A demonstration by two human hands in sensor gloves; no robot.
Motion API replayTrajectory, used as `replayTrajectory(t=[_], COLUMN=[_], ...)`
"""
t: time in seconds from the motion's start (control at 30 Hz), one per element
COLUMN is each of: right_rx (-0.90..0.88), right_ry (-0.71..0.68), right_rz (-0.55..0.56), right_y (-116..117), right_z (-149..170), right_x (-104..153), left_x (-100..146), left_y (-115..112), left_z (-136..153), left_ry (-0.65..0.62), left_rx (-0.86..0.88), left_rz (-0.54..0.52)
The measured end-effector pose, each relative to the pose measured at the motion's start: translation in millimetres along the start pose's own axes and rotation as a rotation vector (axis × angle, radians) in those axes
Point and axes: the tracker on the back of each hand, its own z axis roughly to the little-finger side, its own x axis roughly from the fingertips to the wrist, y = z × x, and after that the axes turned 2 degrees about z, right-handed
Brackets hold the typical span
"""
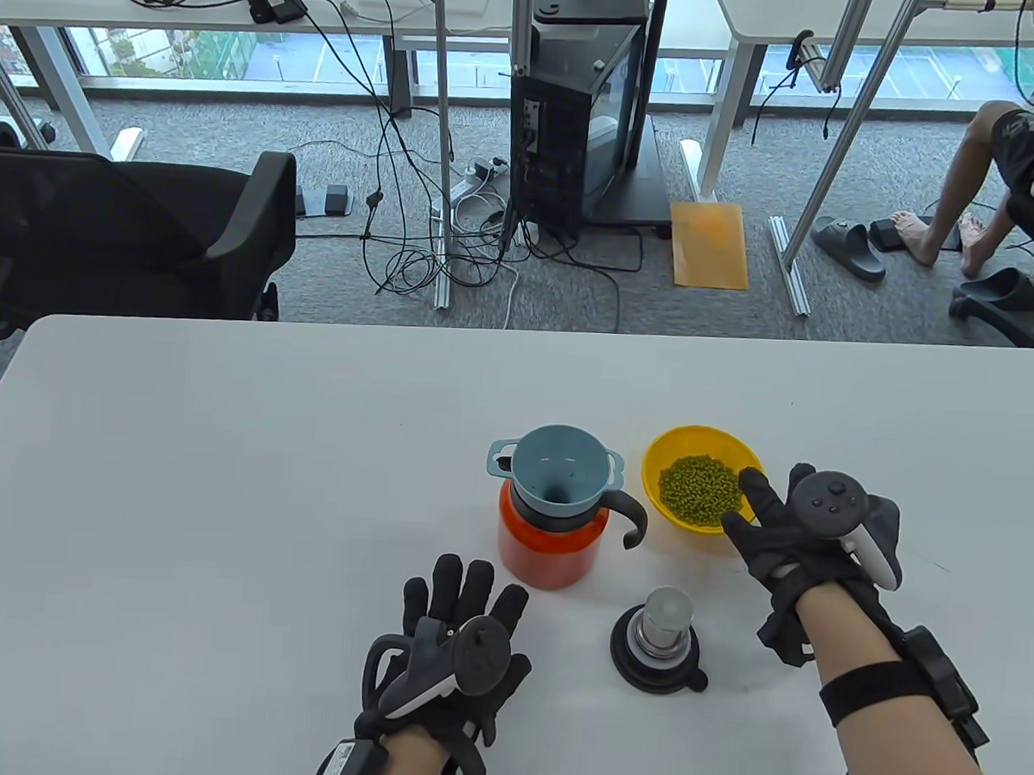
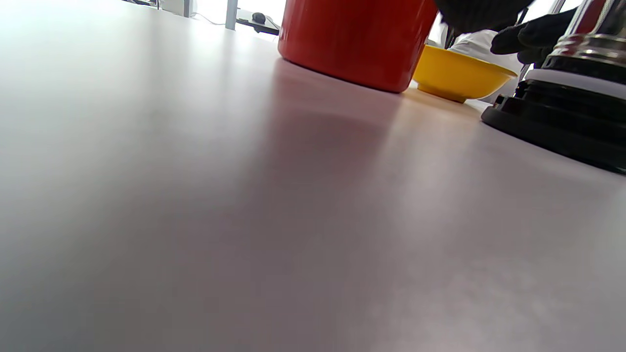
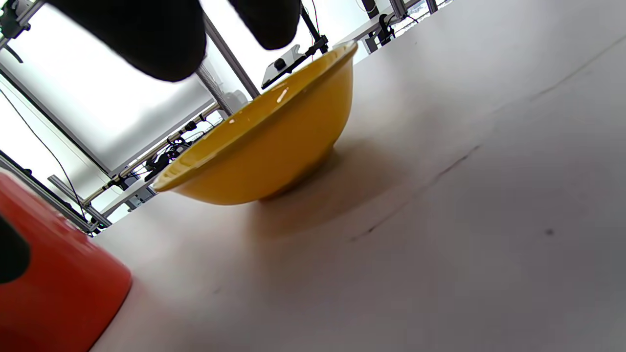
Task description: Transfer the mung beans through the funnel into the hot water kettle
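Note:
A red kettle (image 1: 548,545) with a black handle stands mid-table with a blue-grey funnel (image 1: 557,479) seated in its mouth. A yellow bowl (image 1: 682,452) of green mung beans (image 1: 700,492) sits right of it. My right hand (image 1: 778,527) is open at the bowl's near right rim, fingers spread over the edge; whether it touches is unclear. The right wrist view shows the bowl (image 3: 264,156) close under my fingertips (image 3: 142,34) and the kettle (image 3: 54,288) at lower left. My left hand (image 1: 460,653) lies flat and open on the table in front of the kettle (image 2: 357,39).
The kettle's lid (image 1: 661,642), black with a steel core, stands upside down on the table between my hands; it also shows in the left wrist view (image 2: 567,98). The white table (image 1: 217,493) has its far edge behind the kettle. Chairs and cables lie beyond.

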Motion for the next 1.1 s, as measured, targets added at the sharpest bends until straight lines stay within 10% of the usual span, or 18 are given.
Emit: replayTrajectory(t=[0.3, 0.57, 1.1], right_rx=[-0.258, -0.412, -0.631], right_ry=[0.139, 0.24, 0.133], right_rz=[-0.074, 0.079, 0.244], right_y=[23.1, 25.6, -36.6], right_z=[18.0, 18.7, -22.0], right_x=[-17.0, -20.0, -2.8], left_x=[-0.7, -0.8, -3.3], left_y=[-0.1, 0.0, 1.3], left_z=[1.3, 5.5, 7.1], left_ry=[0.008, 0.048, 0.051], left_rx=[0.023, 0.05, 0.072], left_rz=[-0.016, -0.012, -0.017])
